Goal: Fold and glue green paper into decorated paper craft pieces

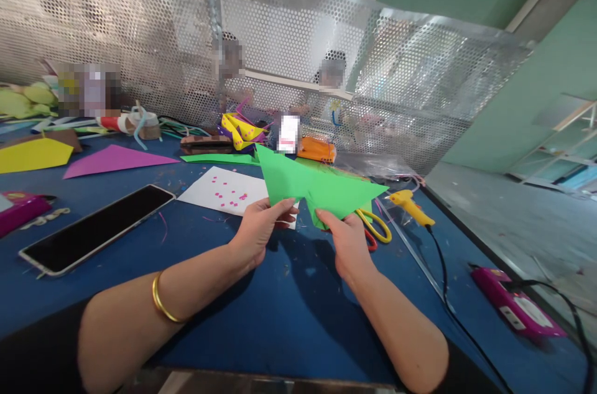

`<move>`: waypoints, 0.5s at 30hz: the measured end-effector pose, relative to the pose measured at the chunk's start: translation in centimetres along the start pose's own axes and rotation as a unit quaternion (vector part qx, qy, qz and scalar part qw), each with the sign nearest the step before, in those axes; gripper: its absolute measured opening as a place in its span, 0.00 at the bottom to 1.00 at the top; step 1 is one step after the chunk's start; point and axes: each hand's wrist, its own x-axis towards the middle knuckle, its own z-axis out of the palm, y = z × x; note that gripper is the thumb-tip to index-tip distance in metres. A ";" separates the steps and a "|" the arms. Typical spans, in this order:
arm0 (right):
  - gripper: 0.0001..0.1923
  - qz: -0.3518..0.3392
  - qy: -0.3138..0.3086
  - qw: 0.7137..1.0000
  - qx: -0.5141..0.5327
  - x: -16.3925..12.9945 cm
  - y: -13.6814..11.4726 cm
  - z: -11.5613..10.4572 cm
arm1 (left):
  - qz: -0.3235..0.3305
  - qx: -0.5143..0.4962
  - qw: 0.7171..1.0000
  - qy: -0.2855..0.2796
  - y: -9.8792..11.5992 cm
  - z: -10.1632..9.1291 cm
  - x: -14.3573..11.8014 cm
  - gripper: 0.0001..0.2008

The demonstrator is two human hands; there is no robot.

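Observation:
A folded green paper with pointed corners is held above the blue table. My left hand pinches its lower left edge with thumb and fingers. At its lower middle, my right hand grips the fold from below. A gold bangle sits on my left wrist. Under the green paper lies a white sheet dotted with small pink bits.
A phone lies at left. Yellow-handled scissors and a yellow glue gun lie to the right, its cord running to a pink device. Purple paper, yellow paper and craft scraps line the perforated metal screen; people sit beyond.

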 end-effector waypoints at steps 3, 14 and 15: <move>0.08 0.002 -0.003 1.000 -0.001 0.0 0.0 0.0 | -0.014 -0.011 1.000 0.006 0.2 0.0 0.1 0.08; 0.21 0.031 -0.030 0.999 -0.026 0.3 -0.2 -0.3 | -0.030 -0.066 0.997 0.036 0.6 0.0 0.7 0.07; 0.20 0.034 -0.044 0.998 -0.031 0.2 -0.2 -0.3 | -0.033 -0.070 0.996 0.038 0.6 0.0 0.8 0.07</move>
